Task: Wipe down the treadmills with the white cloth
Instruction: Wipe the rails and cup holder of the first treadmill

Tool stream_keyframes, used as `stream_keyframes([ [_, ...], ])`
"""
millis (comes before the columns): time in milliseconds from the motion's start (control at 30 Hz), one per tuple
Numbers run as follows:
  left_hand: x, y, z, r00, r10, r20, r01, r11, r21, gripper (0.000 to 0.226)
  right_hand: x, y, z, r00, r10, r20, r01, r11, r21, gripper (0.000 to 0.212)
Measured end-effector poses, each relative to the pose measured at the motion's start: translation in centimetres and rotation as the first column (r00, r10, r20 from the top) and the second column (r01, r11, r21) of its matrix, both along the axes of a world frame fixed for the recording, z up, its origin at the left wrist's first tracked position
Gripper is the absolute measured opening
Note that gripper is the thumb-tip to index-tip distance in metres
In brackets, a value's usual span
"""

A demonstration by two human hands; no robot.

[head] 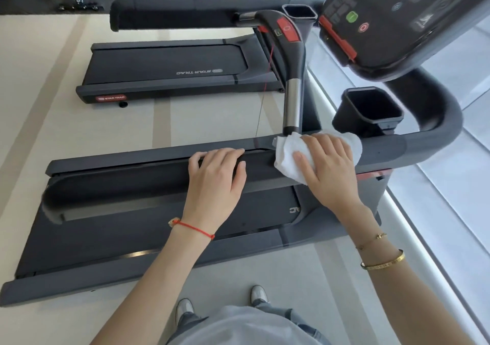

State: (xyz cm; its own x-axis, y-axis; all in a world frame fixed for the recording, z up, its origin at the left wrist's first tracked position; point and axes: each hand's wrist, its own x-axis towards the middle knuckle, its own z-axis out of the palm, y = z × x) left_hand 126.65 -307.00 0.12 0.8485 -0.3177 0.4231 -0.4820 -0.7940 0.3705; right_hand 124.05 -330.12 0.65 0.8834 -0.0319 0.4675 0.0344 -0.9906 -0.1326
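The near treadmill [159,238] lies across the view, and its dark padded handrail [119,183] runs left to right in front of me. My right hand [328,169] presses the white cloth [287,159] flat onto the handrail, where the rail meets the silver upright post [291,106]. The cloth is bunched under my palm and sticks out on both sides. My left hand [216,183] rests bare on the same rail just left of the cloth, fingertips over its far edge. A second treadmill [169,71] stands beyond.
The console [403,18] with red and green buttons hangs at upper right, with a black cup holder [371,111] beneath it. A curved grey handlebar [437,111] wraps round to the right. A window ledge runs along the right. My shoes [258,294] stand on the pale floor.
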Motion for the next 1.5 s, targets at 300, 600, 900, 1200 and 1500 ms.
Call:
stream_keyframes([
  [300,-0.5,-6.2,0.0,0.998,0.066,-0.01,-0.065,0.997,0.035,0.039,-0.5,-4.2,-1.3,0.969,0.244,-0.023,-0.245,0.966,-0.078,0.05],
  [600,-0.9,-8.1,-0.4,0.993,0.114,0.027,-0.115,0.993,0.038,0.034,0.0,-7.2,-0.3,0.998,0.04,0.051,-0.044,0.997,0.07,0.038],
  [900,-0.8,-8.4,-0.6,0.989,0.146,0.033,-0.147,0.988,0.042,0.033,-0.7,-11.5,-0.7,0.996,0.082,0.037,-0.083,0.995,0.046,0.045],
  [1200,-0.5,-8.4,-0.4,0.994,0.106,0.019,-0.107,0.992,0.073,0.035,-1.5,-9.5,-1.5,0.994,0.104,0.019,-0.105,0.991,0.083,0.043],
  [1500,-0.6,-8.0,-0.3,0.998,0.069,0.008,-0.069,0.996,0.063,0.035,0.3,-9.7,-0.9,0.987,-0.104,0.125,0.087,0.988,0.131,0.031],
])
